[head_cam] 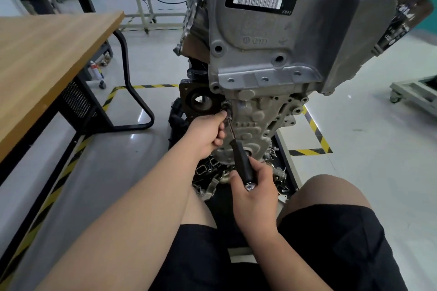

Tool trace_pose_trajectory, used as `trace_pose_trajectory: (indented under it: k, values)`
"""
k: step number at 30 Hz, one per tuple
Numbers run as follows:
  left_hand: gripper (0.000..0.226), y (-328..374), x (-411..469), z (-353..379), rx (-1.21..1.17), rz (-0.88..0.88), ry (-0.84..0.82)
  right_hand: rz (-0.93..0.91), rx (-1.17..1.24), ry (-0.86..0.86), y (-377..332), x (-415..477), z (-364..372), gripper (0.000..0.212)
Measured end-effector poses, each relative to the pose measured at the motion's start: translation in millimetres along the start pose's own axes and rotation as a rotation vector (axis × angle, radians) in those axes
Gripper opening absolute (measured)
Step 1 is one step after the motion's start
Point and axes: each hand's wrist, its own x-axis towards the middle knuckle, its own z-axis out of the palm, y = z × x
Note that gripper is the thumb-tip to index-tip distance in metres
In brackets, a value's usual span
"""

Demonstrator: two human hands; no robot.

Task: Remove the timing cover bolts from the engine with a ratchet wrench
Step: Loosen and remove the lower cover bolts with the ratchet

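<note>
A grey engine (279, 38) stands upright in front of me, its lower timing cover (255, 125) facing me. A ratchet wrench (238, 156) with a black handle slants up and left to a bolt (224, 106) at the cover's upper left edge. My left hand (208, 134) holds the wrench's head end against that bolt, fingers curled round it. Lower down, my right hand (253, 186) grips the black handle near its chrome butt. The bolt itself is mostly hidden by the socket and my fingers.
A wooden-topped table (47, 59) with black legs stands to my left. Loose metal parts (212, 179) lie on the black tray under the engine. Yellow-black floor tape (314, 130) marks the bay. My knees, in black shorts, flank the tray. A wheeled cart (413, 94) sits at right.
</note>
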Motion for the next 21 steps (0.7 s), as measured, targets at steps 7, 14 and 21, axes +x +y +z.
trace_pose_trajectory:
  k: [7, 14, 21]
  values:
    - [0.023, -12.3, -38.4, -3.0, 0.196, -0.018, -0.147, 0.087, 0.117, 0.039, -4.4, -3.9, 4.2, 0.024]
    - [0.035, -30.8, -70.2, -8.4, 0.279, -0.009, -0.149, 0.221, 0.298, -0.016, -14.5, -4.0, 1.6, 0.014]
    - [0.029, -28.1, -70.9, 0.7, 0.385, -0.031, -0.213, 0.299, 0.517, -0.075, -16.8, -1.8, -3.0, 0.047]
